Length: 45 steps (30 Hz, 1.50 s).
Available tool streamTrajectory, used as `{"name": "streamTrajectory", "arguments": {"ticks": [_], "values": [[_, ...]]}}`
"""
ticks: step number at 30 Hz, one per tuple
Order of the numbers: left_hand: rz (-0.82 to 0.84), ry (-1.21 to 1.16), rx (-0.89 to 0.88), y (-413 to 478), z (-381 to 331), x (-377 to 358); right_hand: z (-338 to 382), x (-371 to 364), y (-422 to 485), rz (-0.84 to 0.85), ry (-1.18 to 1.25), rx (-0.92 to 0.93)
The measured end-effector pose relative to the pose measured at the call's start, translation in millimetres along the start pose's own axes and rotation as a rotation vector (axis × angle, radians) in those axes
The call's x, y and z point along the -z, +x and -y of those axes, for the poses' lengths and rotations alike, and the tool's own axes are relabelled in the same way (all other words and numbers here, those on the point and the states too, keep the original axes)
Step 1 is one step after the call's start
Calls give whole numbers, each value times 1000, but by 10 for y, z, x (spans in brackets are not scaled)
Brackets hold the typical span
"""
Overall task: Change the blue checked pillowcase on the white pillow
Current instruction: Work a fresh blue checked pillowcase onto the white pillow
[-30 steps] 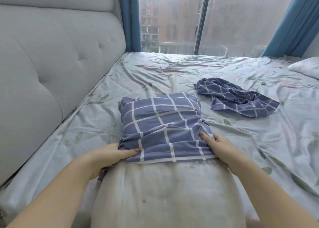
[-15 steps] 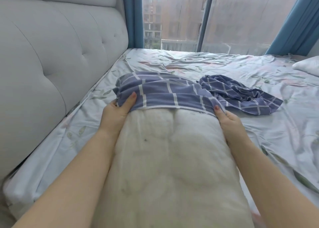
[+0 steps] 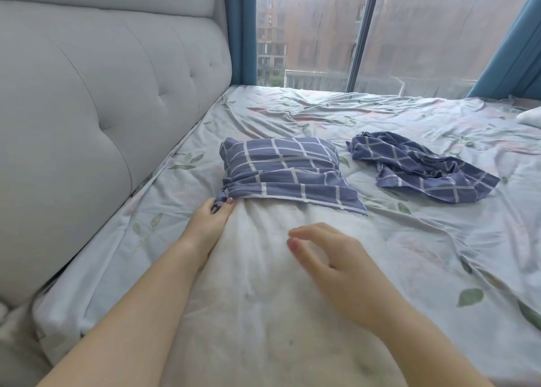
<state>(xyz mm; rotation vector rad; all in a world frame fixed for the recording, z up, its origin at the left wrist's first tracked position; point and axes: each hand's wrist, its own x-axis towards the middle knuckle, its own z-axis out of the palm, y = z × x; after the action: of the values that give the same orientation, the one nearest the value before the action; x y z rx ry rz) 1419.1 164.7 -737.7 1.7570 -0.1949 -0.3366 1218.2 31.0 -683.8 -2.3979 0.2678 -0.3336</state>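
Left hand [image 3: 209, 220] pinches pillowcase [image 3: 281, 167] on floral bedsheet [image 3: 424, 240] beside grey headboard [image 3: 102, 94].

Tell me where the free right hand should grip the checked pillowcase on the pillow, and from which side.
Probably the pillowcase's loose right hem corner, approached from the near right: it flares flat off the pillow onto the sheet, while the left hand pinches the bunched left corner.

A bedroom in a home is shown: a bed is covered with a leaf-printed sheet [image 3: 322, 114] and backed by a tufted grey headboard [image 3: 102, 94]. A white pillow [image 3: 263, 304] is laid on it, and a tall window [image 3: 439, 35] is framed by blue curtains [image 3: 238, 29].
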Motion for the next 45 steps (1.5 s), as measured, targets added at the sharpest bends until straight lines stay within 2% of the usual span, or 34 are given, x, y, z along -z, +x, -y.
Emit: {"name": "streamTrajectory", "arguments": {"ticks": [4, 7, 11, 15, 18, 22, 28, 31, 36, 42, 45], "values": [[-12, -40, -36, -113, -137, -100, 271, -353, -75, 218, -90, 119], [36, -84, 14, -163, -139, -50, 212, -557, 17, 225, -218, 148], [133, -164, 102, -209, -113, 72, 195, -694, 100, 290, -266, 119], [191, -296, 127, -287, -132, 78, 229, -754, 143, 190, -306, 92], [245, -402, 150, -350, -164, 54, 172, -735, 244, 137, -386, 156], [307, -460, 158, -410, -206, 43, 131, -686, 306, 91, -224, 181], [275, -408, 77, -539, -266, 22, 89, -705, 290, 101, -106, 121], [279, -281, 47, -652, -272, 40, 13, -704, 344, 93, -77, 105], [235, -100, 89, -829, -162, 79, -44, -649, 418, 94, -24, 144], [283, -54, 134, -1074, -53, 215, -45, -559, 530, 124, 14, 35], [252, -31, 164, -1125, -94, 259, -46, -542, 562, 142, 25, 4]]}}
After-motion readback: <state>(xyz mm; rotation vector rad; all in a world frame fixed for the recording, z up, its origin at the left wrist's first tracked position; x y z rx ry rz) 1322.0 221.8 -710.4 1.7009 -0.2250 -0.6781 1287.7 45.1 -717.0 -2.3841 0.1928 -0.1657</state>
